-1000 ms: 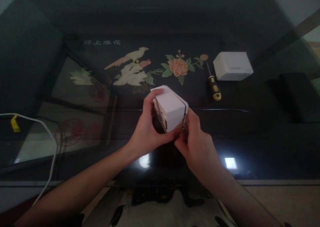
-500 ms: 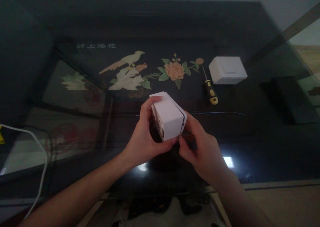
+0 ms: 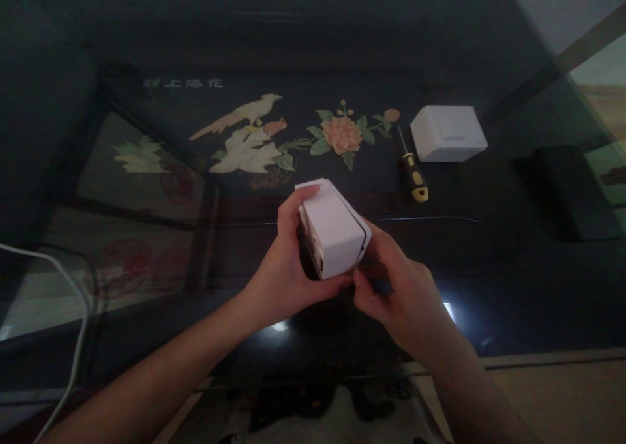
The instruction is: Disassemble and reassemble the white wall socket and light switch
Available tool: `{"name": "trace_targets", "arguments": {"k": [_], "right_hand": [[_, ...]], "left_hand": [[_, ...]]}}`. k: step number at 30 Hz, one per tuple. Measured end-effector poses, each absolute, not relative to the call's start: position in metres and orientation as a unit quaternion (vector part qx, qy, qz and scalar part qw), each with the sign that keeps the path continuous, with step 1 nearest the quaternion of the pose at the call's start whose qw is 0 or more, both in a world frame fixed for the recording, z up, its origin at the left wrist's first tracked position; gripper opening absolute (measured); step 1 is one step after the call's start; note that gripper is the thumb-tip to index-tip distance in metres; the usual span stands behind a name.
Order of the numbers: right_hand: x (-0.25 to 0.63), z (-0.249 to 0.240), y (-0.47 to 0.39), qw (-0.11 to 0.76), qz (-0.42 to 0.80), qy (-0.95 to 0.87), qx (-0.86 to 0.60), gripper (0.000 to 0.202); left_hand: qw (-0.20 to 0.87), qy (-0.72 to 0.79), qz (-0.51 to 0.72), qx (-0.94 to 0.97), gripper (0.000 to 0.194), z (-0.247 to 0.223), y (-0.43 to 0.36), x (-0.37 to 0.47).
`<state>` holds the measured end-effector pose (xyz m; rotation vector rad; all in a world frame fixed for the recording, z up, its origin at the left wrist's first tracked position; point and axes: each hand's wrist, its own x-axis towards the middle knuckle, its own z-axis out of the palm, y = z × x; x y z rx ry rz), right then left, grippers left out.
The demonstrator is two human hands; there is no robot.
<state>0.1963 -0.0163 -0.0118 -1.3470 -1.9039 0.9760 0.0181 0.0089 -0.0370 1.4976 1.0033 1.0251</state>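
A white box-shaped plastic device (image 3: 335, 229) is held tilted above the dark glossy table, near its front edge. A dark seam runs along its right side, and small openings show on its left face. My left hand (image 3: 288, 265) wraps round the device, fingers over the far top edge and thumb along the near lower edge. My right hand (image 3: 396, 278) is closed against the device's right side, its thumb and fingers at the near right corner by the seam. Some of its fingertips are hidden behind the device.
A black-and-yellow screwdriver (image 3: 412, 170) lies on the table beside a second white box-shaped device (image 3: 448, 133). A dark rectangular object (image 3: 574, 190) lies at the right. A white cable (image 3: 81, 313) curves along the left. Bird and flower pictures decorate the table (image 3: 274, 53).
The device and both hands sit slightly farther right in view. My grip looks the same. The table's objects have shifted only slightly in view, as the camera moved.
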Motion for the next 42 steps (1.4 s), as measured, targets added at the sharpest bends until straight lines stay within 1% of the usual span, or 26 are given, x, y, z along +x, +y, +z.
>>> {"name": "trace_targets", "arguments": {"k": [3, 5, 8, 10, 15, 18, 22, 26, 29, 31, 33, 37, 40, 42], "right_hand": [[0.196, -0.011, -0.016, 0.303, 0.374, -0.710, -0.514, 0.066], [0.195, -0.010, -0.017, 0.292, 0.380, -0.704, -0.524, 0.071], [0.191, -0.010, -0.021, 0.273, 0.391, -0.695, -0.538, 0.079], [0.191, -0.012, -0.024, 0.273, 0.384, -0.691, -0.548, 0.079], [0.205, -0.014, -0.025, 0.311, 0.293, -0.649, -0.629, 0.068], [0.211, -0.010, -0.025, 0.275, 0.348, -0.676, -0.589, 0.065], [0.209, -0.009, -0.022, 0.298, 0.388, -0.658, -0.573, 0.063], [0.214, -0.011, -0.013, 0.357, 0.413, -0.597, -0.588, 0.041], [0.227, -0.012, -0.001, 0.391, 0.402, -0.559, -0.611, 0.029], [0.236, -0.014, 0.008, 0.389, 0.409, -0.550, -0.616, 0.031], [0.244, -0.018, 0.020, 0.370, 0.440, -0.549, -0.607, 0.042], [0.244, -0.030, 0.044, 0.322, 0.493, -0.575, -0.567, 0.055], [0.232, -0.038, 0.062, 0.309, 0.490, -0.610, -0.541, 0.061], [0.223, -0.040, 0.072, 0.301, 0.470, -0.643, -0.525, 0.060]], "left_hand": [[0.511, 0.420, 0.431, 0.614, 0.088, -0.035, 0.008, 0.020], [0.505, 0.420, 0.435, 0.616, 0.085, -0.035, 0.008, 0.021], [0.491, 0.424, 0.435, 0.624, 0.083, -0.038, 0.006, 0.021], [0.484, 0.430, 0.434, 0.626, 0.084, -0.039, 0.004, 0.021], [0.505, 0.426, 0.423, 0.620, 0.086, -0.038, 0.000, 0.020], [0.497, 0.425, 0.420, 0.629, 0.088, -0.039, -0.002, 0.020], [0.503, 0.407, 0.435, 0.626, 0.088, -0.040, 0.001, 0.020], [0.571, 0.388, 0.457, 0.561, 0.092, -0.038, 0.008, 0.018], [0.647, 0.378, 0.480, 0.456, 0.101, -0.036, 0.013, 0.014], [0.695, 0.373, 0.481, 0.383, 0.106, -0.034, 0.016, 0.011], [0.722, 0.376, 0.478, 0.330, 0.106, -0.032, 0.017, 0.007], [0.739, 0.378, 0.490, 0.266, 0.099, -0.030, 0.020, 0.001], [0.743, 0.361, 0.504, 0.252, 0.096, -0.030, 0.021, -0.001], [0.743, 0.346, 0.514, 0.255, 0.094, -0.028, 0.021, -0.001]]}}
